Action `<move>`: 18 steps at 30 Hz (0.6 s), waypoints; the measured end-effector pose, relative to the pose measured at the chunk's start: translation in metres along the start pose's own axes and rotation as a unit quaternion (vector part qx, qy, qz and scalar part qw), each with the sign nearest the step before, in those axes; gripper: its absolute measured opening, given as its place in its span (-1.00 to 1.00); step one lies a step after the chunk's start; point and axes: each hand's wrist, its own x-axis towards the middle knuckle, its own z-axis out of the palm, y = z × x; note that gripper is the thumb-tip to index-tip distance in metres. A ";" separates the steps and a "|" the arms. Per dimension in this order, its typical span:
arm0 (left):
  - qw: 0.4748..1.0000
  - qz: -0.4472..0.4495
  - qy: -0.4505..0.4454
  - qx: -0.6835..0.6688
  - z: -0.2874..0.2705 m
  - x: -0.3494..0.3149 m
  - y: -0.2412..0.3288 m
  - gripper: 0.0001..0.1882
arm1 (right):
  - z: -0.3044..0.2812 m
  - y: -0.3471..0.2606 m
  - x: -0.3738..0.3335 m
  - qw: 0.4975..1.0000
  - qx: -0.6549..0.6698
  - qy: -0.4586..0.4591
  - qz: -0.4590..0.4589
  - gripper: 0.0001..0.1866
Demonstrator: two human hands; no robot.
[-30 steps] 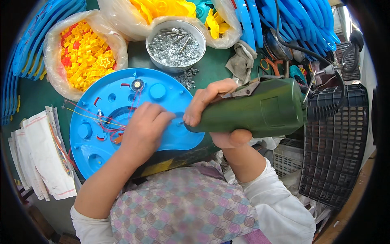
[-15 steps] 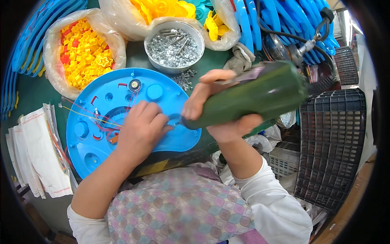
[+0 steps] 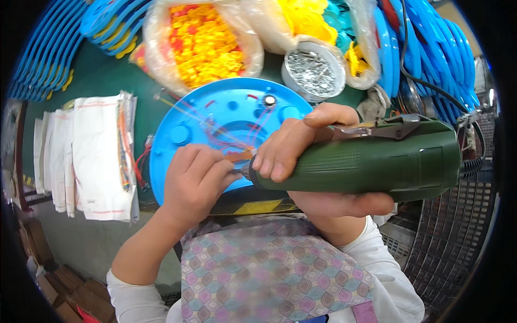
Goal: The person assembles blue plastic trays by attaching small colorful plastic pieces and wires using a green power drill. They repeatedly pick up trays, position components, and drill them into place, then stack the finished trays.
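My right hand (image 3: 301,156) wraps the green driver (image 3: 371,161); its tip is hidden behind my left hand (image 3: 194,180), fingers curled on the blue disc (image 3: 215,116), whatever they pinch unseen. Green surface (image 3: 102,75): bags, screw bowl (image 3: 314,70).

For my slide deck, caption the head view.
Right hand holds green power screwdriver to blue round plate; left hand steadies it.

Green screwdriver (image 3: 371,161), blue disc (image 3: 215,116), pastel-checked apron (image 3: 269,274)
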 end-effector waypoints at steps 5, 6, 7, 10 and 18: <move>0.992 -0.104 0.067 0.023 -0.025 -0.043 -0.006 -0.61 | 0.027 0.037 0.002 0.998 0.022 -0.048 0.025 0.26; 0.990 -0.124 0.057 0.031 -0.030 -0.055 -0.009 -0.59 | 0.026 0.048 0.001 0.997 0.031 -0.061 0.024 0.26; 0.986 -0.150 0.064 0.045 -0.033 -0.062 -0.013 -0.60 | 0.028 0.055 0.001 0.997 0.025 -0.067 0.027 0.27; 0.961 -0.242 0.121 0.052 -0.033 -0.082 -0.023 -0.61 | 0.034 0.069 -0.001 0.996 -0.011 -0.078 0.049 0.26; 0.838 -0.462 0.087 -0.276 -0.021 -0.095 -0.032 -0.46 | 0.061 0.077 -0.013 0.974 -0.103 -0.078 0.187 0.21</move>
